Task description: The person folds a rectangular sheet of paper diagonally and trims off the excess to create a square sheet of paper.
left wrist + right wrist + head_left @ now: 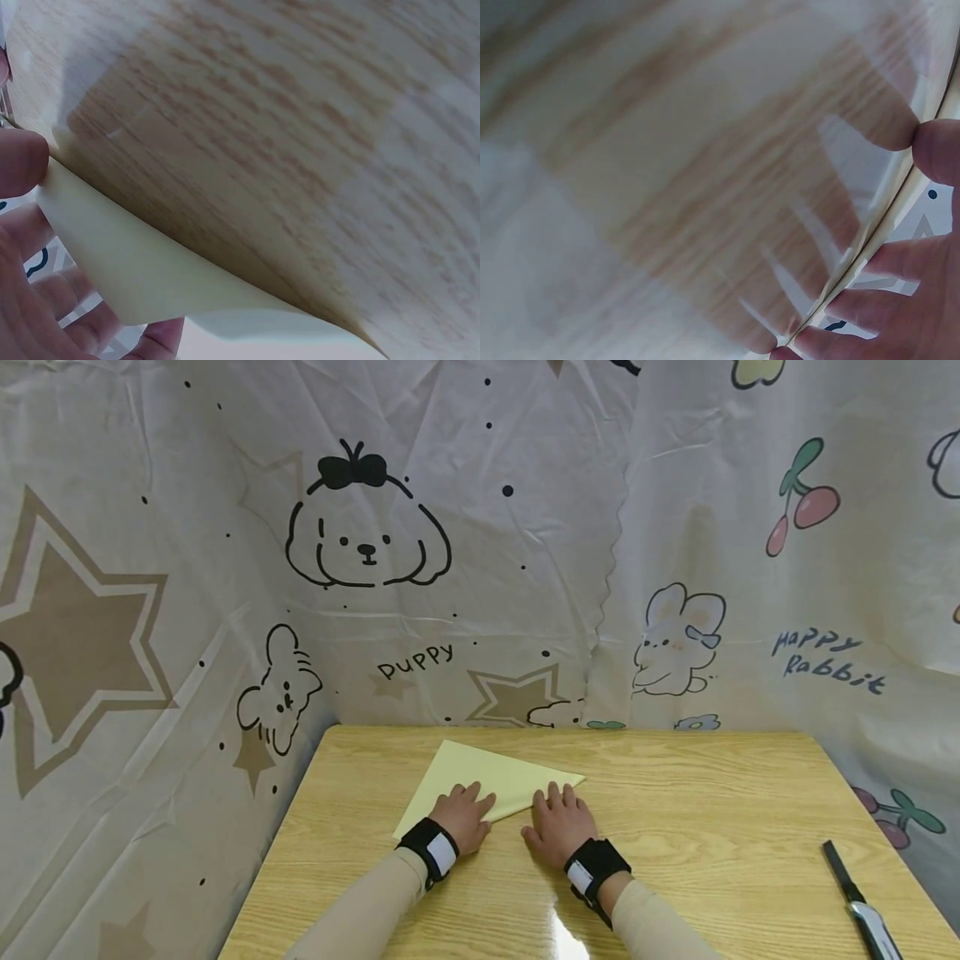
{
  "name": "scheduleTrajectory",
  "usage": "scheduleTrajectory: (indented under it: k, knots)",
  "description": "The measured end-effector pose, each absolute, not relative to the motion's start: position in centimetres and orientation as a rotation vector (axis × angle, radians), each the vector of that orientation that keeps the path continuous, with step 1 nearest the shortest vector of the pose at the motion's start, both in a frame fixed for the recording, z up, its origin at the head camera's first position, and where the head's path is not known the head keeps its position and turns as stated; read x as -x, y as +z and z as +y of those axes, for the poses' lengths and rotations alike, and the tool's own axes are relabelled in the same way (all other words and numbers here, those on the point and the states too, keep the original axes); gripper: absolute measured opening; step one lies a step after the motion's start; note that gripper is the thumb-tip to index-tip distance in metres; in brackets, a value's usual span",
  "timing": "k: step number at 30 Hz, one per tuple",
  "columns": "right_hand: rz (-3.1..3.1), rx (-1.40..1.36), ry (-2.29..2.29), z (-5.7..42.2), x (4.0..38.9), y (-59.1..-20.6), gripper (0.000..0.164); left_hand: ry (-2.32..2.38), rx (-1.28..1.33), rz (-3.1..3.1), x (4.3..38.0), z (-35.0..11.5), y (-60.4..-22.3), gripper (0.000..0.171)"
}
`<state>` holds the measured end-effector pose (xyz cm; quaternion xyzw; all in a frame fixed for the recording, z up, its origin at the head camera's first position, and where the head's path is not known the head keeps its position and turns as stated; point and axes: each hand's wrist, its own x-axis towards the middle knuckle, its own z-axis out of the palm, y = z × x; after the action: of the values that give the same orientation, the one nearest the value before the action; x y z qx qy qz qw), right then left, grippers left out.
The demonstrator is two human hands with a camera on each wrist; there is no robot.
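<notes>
In the head view we see the yellow paper point(457, 768) on the table point(712, 793), just left of the frame's lower centre. It lies ahead of both hands, its long near edge slanting from lower left up to a right-hand tip. Our left hand point(461, 820) is nearer its middle, fingers spread and resting on the paper over that edge. Our right hand point(562, 827) is nearer the tip, fingers moderately apart, fingertips touching the paper; we see neither hand gripping. At lower right lies a black-tipped tool point(862, 906).
</notes>
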<state>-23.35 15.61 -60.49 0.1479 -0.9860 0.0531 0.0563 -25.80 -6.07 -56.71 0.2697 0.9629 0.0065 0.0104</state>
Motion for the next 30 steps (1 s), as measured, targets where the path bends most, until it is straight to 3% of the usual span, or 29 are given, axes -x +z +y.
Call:
scheduleTrajectory:
  k: [12,20,24,30]
  knots:
    - [-3.016,-0.463,0.149,15.9,23.4,-60.7,0.065,-0.019,-0.821,2.973,25.5,-5.9,-55.9,0.048]
    - [-3.019,-0.467,0.012,15.6,23.4,-60.2,0.065,-0.229,-0.929,2.999,24.2,-3.9,-58.0,0.068]
    - [-2.983,-0.451,-0.045,15.6,23.5,-60.7,0.064,-0.229,-1.002,2.967,23.6,-2.3,-58.1,0.065]
    - [-2.997,-0.461,-0.048,15.7,23.6,-60.6,0.065,-0.107,-0.909,2.953,23.9,-1.6,-59.9,0.064]
